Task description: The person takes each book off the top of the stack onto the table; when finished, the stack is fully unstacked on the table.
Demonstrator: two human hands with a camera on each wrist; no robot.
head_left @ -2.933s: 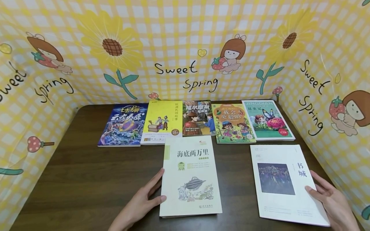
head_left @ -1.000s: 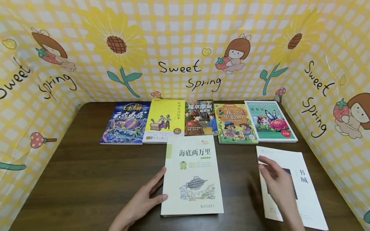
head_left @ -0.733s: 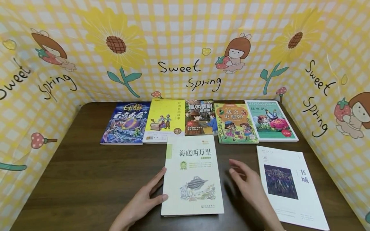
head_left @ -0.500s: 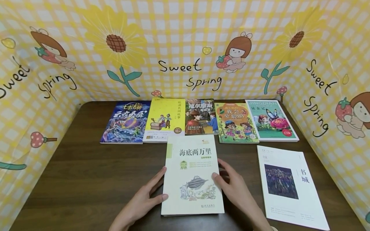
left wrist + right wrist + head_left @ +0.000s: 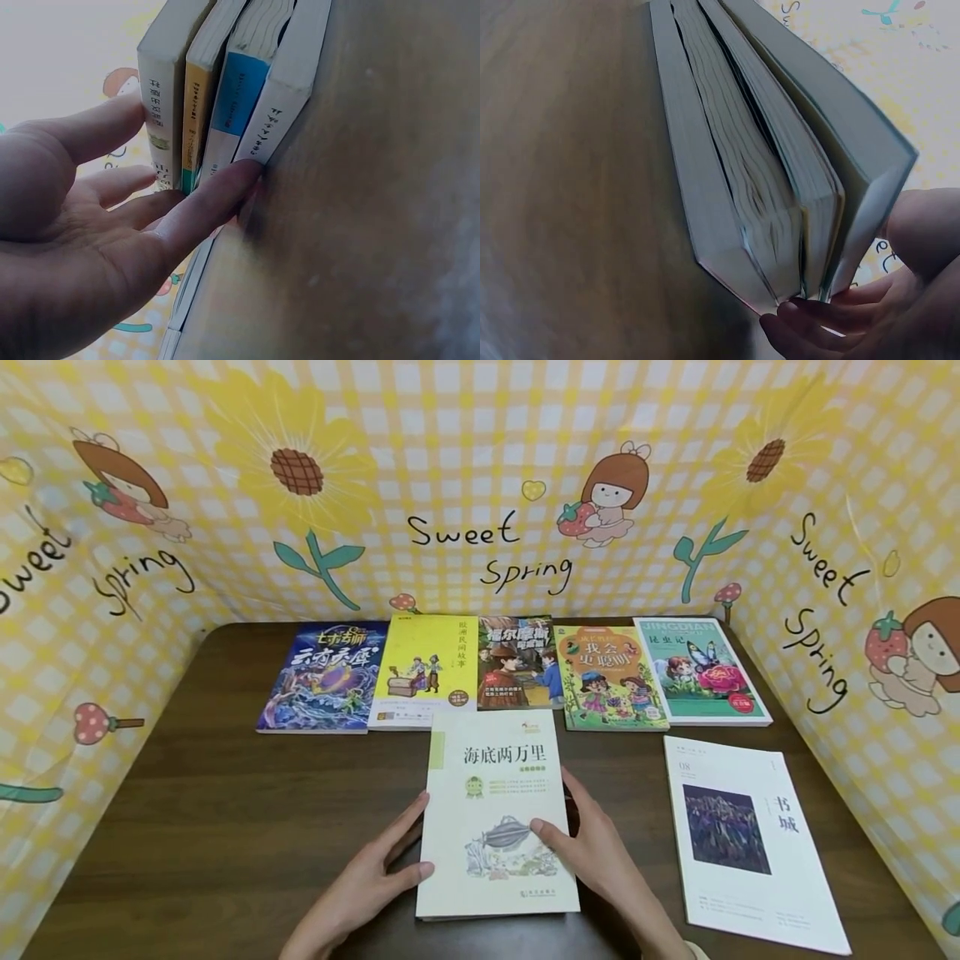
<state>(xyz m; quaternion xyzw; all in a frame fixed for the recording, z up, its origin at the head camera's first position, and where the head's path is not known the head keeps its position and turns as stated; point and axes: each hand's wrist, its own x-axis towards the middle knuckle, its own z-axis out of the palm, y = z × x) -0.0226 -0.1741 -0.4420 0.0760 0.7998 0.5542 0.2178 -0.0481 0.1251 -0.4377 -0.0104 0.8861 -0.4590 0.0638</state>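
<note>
A stack of several books stands at the table's front middle, with a pale cover showing an airship drawing on top. My left hand rests along its spine side, fingers fairly straight; in the left wrist view the thumb touches the top book's spine and a finger reaches the bottom book's. From the other side, my right hand holds the stack, thumb on the cover. Its fingertips sit at the page edges in the right wrist view. A white booklet lies to the right, apart from both hands.
Along the back of the dark wooden table runs a row of books: blue, yellow, a detective-style cover, orange-green and teal. A yellow checked cloth walls the table's back and sides.
My right hand has let go of the white booklet's right side, crossed over it leftward and taken hold of the stack, its thumb sliding further onto the cover. My left hand has stayed put.
</note>
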